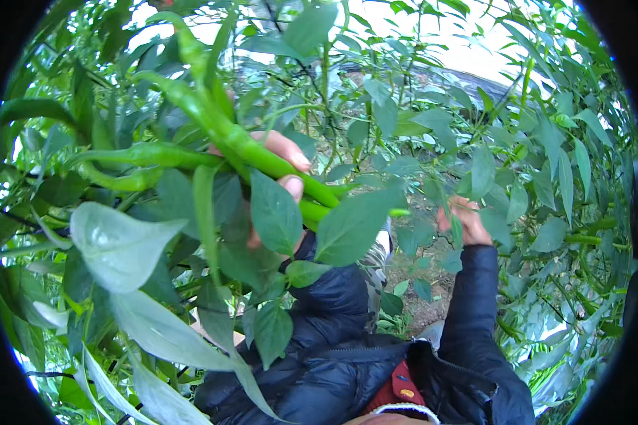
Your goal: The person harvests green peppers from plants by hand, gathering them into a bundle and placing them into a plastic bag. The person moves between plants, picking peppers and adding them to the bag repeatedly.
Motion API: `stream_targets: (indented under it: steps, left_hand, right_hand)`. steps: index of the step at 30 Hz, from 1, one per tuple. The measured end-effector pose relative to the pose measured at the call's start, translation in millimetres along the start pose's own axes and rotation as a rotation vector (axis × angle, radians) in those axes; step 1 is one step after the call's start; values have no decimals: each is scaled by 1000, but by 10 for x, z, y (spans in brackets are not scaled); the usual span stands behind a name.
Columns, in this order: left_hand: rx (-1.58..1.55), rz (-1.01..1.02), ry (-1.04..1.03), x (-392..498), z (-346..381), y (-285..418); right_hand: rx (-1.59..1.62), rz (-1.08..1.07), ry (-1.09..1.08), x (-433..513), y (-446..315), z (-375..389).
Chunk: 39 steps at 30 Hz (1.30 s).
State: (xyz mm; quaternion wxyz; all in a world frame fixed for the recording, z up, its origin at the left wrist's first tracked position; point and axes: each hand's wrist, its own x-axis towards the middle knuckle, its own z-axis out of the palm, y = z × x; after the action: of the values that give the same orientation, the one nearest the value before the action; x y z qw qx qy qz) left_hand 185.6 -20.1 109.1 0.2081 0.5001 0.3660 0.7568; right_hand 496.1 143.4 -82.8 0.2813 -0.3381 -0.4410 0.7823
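My left hand (279, 149) grips several long green chili peppers (247, 146) in a bunch, left of the middle of the view. The thumb presses across the bunch, and the stem ends fan out to the upper left. Broad pepper leaves (275, 212) cover part of the palm and wrist. Lower and to the right, my right hand (467, 219) is among the foliage with its fingers curled. Leaves hide the fingertips, so whether it holds anything cannot be told.
Dense pepper plants (542, 175) crowd both sides, with leaves close to the camera at lower left. Another green pepper (585, 240) hangs at the right. Bare soil (425, 303) shows between the plants. A dark stem or cord (311, 74) slants through the upper foliage.
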Motion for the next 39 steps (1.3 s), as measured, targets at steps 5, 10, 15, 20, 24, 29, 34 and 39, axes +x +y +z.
stream_targets:
  steps: [5,10,15,20,24,29,34,39]
  left_hand:
    - [-2,-6,231,-117,207,-67]
    - [423,223,376,48,412,-109]
    - [318,253,357,14,384,-93]
    - [167,-11,89,19,296,145]
    - [249,-13,192,-2,304,237]
    - [190,25,286,4,338,152]
    - [100,11,179,41,289,135]
    - [170,-46,143,17,263,227]
  right_hand:
    - [-443,-90,660,1003,540,-384]
    - [-965,11,632,1658,593,-374]
    - [-1211,30,535,1929,630,-448]
    - [-1215,-146,434,2109,185,-490]
    - [-579,-508,224,1946,-679,-297]
    - [-213,-602,-293,1479,-1334,221]
    - [-296,-437,-502,1622,-1398,678]
    - [-529,-444,-398,1812,-1348,762]
